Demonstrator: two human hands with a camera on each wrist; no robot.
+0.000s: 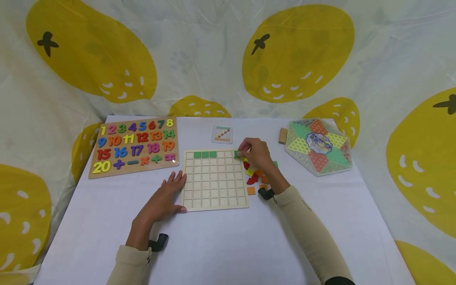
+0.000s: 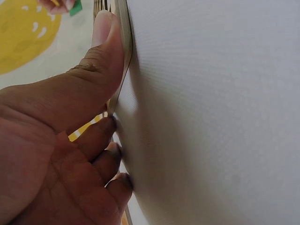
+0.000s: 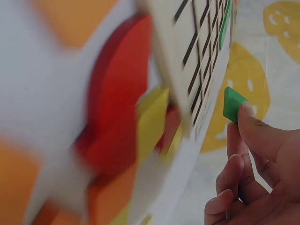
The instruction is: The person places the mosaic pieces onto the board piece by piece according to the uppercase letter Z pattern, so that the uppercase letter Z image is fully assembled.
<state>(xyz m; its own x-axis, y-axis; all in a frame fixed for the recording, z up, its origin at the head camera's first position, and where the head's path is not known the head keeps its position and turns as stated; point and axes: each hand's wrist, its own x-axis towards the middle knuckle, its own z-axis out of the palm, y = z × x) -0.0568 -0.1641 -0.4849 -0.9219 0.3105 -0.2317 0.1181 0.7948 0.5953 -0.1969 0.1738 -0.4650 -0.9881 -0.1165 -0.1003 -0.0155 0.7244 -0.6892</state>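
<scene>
A wooden grid board (image 1: 215,208) lies flat on the table, with three green square tiles (image 1: 205,154) side by side in its far row. My right hand (image 1: 257,155) is over the board's far right corner, pinching another green square tile (image 3: 232,105) between thumb and fingertips. In the right wrist view that tile appears tilted and held off the board. At the board's left edge, my left hand (image 1: 164,201) rests with fingers spread, its thumb (image 2: 105,51) touching the near left corner. Loose red pieces (image 1: 252,180), yellow pieces (image 1: 249,172) and orange squares (image 1: 251,190) lie right of the board, partly hidden by my right hand.
A tray of colourful numbers (image 1: 122,139) lies at the back left. Behind the grid board is a small pattern card (image 1: 222,139). A small wooden block (image 1: 283,135) and a hexagonal star-patterned game box (image 1: 303,131) lie at the back right. Patterned cloth hangs behind the table.
</scene>
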